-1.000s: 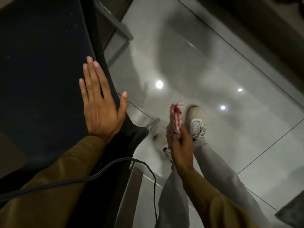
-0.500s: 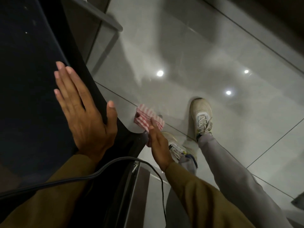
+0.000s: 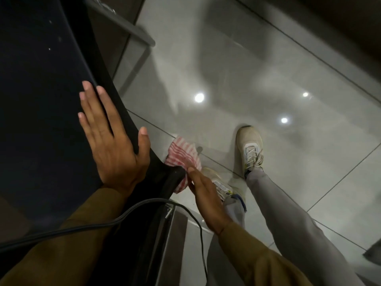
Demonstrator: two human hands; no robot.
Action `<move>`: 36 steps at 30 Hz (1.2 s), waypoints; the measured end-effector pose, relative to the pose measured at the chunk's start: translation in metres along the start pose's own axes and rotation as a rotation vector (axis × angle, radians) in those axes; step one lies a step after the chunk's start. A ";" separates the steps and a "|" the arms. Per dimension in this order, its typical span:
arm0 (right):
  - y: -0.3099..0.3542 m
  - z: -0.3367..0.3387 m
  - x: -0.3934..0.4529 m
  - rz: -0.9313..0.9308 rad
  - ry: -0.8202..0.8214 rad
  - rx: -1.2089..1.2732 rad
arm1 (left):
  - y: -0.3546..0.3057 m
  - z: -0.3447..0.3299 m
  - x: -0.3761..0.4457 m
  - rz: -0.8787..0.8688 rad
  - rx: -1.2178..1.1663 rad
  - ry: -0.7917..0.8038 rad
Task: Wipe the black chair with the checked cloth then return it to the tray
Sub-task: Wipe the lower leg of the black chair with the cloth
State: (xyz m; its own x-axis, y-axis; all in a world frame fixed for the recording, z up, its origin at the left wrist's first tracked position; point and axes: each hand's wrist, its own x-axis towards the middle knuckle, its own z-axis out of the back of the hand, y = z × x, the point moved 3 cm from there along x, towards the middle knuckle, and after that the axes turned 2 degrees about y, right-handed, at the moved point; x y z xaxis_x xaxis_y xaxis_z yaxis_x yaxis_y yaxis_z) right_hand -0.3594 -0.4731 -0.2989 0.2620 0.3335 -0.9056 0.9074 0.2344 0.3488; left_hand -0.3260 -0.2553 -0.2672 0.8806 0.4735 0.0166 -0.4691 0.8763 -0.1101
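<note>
Cloth [image 3: 182,156] now pressed to chair [image 3: 123,112] corner by right hand [image 3: 203,187], up from beside leg. Left hand [image 3: 112,141] flat, fingers spread, at 9 o'clock. Wiping underway; tray unseen.

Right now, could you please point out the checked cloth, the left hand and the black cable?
checked cloth [image 3: 182,151]: head view, striped upper fold.
left hand [image 3: 112,149]: head view, back of the hand.
black cable [image 3: 115,220]: head view, mid-run over the sleeve.

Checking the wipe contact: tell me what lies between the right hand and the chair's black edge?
Head view: the checked cloth, pressed by the right hand against the black chair.
</note>
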 end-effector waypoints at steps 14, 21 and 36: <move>-0.027 0.034 0.121 -0.033 -0.015 -0.546 | 0.001 0.001 -0.001 -0.009 -0.044 -0.016; -0.010 0.023 0.060 0.002 0.001 -0.249 | 0.001 0.002 0.001 0.005 -0.051 0.009; -0.027 0.032 0.091 0.113 -0.029 -0.452 | -0.008 0.007 0.001 0.016 -0.065 -0.005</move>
State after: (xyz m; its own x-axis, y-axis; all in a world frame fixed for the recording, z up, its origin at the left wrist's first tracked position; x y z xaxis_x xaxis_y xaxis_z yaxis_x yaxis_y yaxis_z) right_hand -0.3496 -0.4787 -0.3988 0.3654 0.3558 -0.8602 0.6403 0.5747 0.5097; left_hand -0.3219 -0.2611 -0.2590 0.8728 0.4877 0.0196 -0.4773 0.8613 -0.1744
